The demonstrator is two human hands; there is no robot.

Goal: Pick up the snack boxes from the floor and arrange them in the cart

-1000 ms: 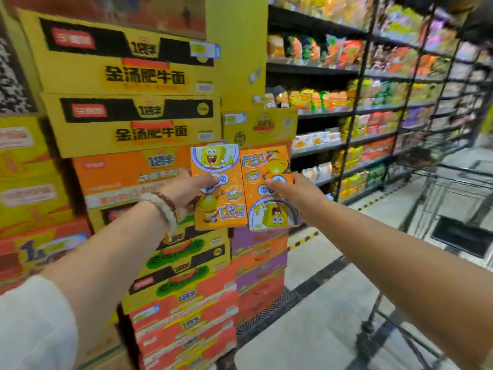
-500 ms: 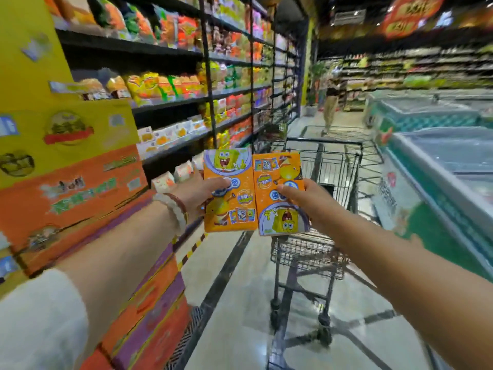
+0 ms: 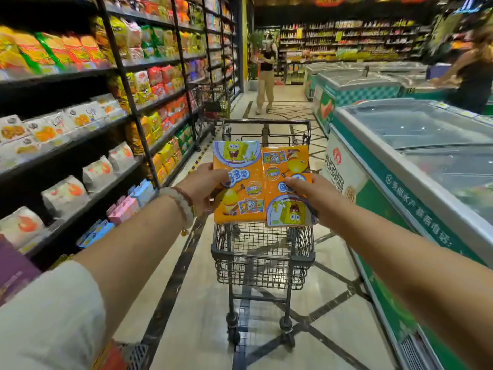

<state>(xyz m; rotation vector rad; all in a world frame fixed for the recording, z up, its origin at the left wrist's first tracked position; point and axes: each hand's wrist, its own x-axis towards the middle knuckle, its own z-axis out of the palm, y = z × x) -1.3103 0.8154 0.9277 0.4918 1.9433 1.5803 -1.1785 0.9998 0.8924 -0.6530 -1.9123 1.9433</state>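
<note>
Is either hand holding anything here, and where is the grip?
Yes. The left hand grips one orange snack box by its left edge; the right hand grips a second box, turned upside down, by its right edge.

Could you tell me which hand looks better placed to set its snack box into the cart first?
Probably the right hand: its box sits over the middle of the cart basket, while the left hand holds its box nearer the basket's left edge.
</note>
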